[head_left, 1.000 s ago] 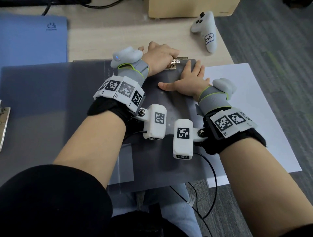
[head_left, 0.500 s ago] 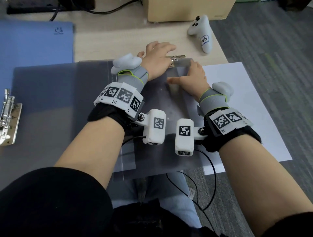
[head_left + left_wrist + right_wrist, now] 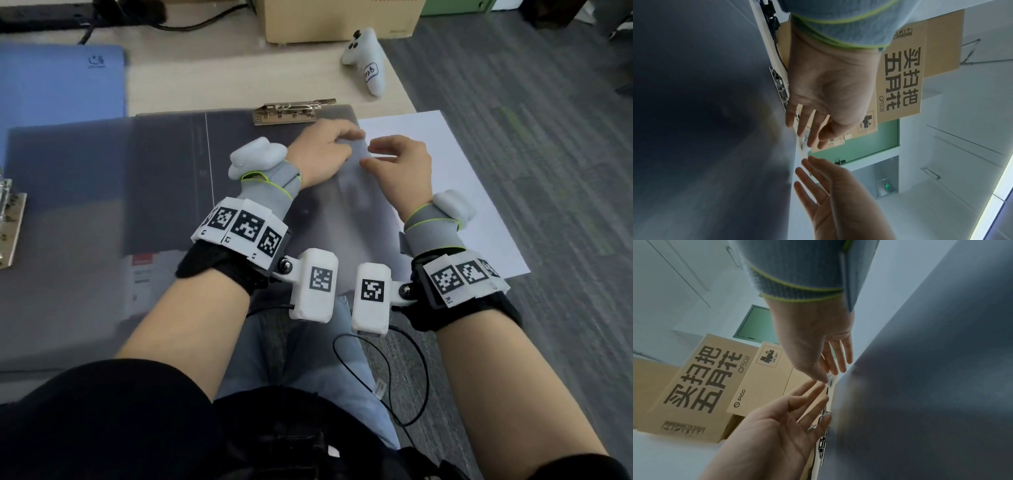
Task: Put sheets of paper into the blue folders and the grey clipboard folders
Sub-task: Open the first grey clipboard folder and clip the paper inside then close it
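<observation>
An open grey clipboard folder lies flat on the desk, its metal clip at the far edge. A white sheet of paper sticks out from under its right side. A blue folder lies at the far left. My left hand has straight fingers at the folder's right edge, thumb on the grey surface. My right hand hovers just beside it with fingers extended and holds nothing. In the right wrist view both hands, right and left, show open palms.
A white controller lies on the desk beyond the clip, with a cardboard box behind it. A second metal clip shows at the left edge. The desk ends right of the sheet, over grey carpet.
My left hand has come off the metal clip and drawn back to the folder's right edge. My right hand has lifted from lying flat on the folder and now hovers beside the left.
</observation>
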Demonstrator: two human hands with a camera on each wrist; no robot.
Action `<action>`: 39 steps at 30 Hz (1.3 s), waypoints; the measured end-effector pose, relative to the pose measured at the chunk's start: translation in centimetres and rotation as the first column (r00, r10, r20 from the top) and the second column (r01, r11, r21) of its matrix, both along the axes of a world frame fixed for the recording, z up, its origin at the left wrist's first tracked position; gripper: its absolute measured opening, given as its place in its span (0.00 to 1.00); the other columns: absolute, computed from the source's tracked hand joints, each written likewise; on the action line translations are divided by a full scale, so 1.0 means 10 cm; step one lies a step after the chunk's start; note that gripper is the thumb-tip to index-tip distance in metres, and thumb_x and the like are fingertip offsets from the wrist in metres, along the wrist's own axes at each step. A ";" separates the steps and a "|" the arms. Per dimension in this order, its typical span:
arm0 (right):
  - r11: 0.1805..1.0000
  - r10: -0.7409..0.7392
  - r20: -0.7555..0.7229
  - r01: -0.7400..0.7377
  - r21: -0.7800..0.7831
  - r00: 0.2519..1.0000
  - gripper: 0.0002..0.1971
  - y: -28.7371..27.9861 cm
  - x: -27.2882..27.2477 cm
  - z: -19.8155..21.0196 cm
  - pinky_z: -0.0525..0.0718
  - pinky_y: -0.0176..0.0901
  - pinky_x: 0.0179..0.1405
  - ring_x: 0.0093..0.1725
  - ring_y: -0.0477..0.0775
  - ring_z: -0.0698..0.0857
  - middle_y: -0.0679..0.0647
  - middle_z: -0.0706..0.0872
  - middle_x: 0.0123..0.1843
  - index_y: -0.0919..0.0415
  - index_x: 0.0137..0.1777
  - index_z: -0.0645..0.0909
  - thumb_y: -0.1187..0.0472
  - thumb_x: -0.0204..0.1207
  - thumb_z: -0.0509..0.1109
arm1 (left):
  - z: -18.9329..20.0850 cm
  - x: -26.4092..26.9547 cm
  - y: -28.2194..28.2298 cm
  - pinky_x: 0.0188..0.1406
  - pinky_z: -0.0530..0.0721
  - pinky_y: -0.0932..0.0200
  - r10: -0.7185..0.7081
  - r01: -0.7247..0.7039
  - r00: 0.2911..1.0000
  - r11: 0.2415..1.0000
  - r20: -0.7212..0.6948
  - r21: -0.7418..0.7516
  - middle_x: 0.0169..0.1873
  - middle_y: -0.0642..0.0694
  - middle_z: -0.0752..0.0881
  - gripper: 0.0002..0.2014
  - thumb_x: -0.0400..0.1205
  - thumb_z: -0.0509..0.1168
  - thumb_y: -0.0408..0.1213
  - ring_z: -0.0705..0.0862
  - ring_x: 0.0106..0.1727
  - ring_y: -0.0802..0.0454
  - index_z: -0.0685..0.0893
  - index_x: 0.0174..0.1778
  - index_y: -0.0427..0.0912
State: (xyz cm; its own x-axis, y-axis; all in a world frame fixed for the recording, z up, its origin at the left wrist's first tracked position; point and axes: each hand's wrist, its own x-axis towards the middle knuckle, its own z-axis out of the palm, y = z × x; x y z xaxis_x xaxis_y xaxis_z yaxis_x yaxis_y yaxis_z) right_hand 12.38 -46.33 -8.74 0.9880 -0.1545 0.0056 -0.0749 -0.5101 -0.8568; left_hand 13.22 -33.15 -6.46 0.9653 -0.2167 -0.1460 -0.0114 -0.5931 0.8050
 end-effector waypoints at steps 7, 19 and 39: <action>0.975 -0.204 0.108 0.212 -0.068 0.973 0.14 -0.49 -0.32 -0.01 0.84 0.44 0.58 0.53 0.52 0.87 0.53 0.90 0.51 0.62 0.53 0.87 0.66 0.67 0.68 | -0.11 -0.27 -0.39 0.50 0.72 0.84 -0.085 0.084 0.996 0.995 -0.003 -0.062 0.62 0.42 0.85 0.18 0.81 0.55 0.23 0.82 0.64 0.51 0.82 0.63 0.36; 0.836 -0.344 -0.201 0.202 -0.510 0.917 0.32 -1.02 -0.55 -0.17 0.66 0.64 0.73 0.76 0.63 0.67 0.61 0.73 0.73 0.66 0.69 0.70 0.46 0.71 0.70 | -0.35 -0.47 -0.66 0.68 0.77 0.59 -0.053 0.051 0.998 0.998 -0.033 -0.045 0.60 0.40 0.87 0.17 0.79 0.59 0.23 0.83 0.64 0.46 0.85 0.60 0.35; 0.919 -0.254 0.043 0.254 -0.302 0.966 0.11 -0.89 -0.58 0.04 0.76 0.44 0.44 0.55 0.63 0.84 0.58 0.87 0.55 0.59 0.54 0.81 0.60 0.73 0.66 | -0.40 -0.49 -0.66 0.26 0.75 0.80 0.049 -0.101 0.989 0.916 -0.141 -0.388 0.44 0.44 0.85 0.11 0.84 0.61 0.29 0.83 0.30 0.74 0.83 0.58 0.28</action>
